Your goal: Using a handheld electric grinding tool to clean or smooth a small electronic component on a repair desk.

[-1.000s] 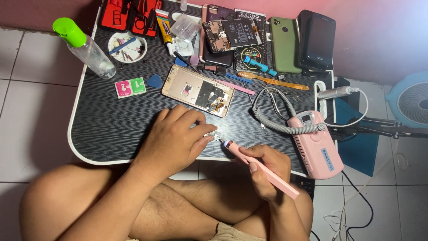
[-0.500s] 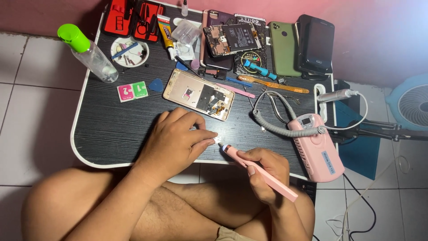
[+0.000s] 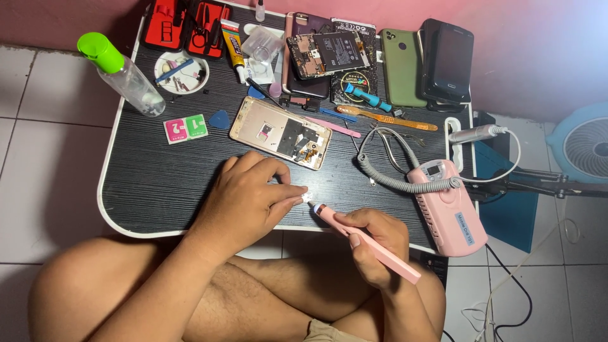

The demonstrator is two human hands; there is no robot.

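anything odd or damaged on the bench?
Nothing spilled. The gold phone frame lies open and askew mid-table, internals exposed; another opened phone sits at the back among tools. The left hand pinches a tiny part against the tip of the pink rotary handpiece in the right hand.

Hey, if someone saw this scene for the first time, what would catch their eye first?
Both hands meet at the black table's near edge: the left hand pinches a tiny pale part against the tip of a pink pen-shaped rotary tool in the right hand. Behind them lies an opened gold phone frame.
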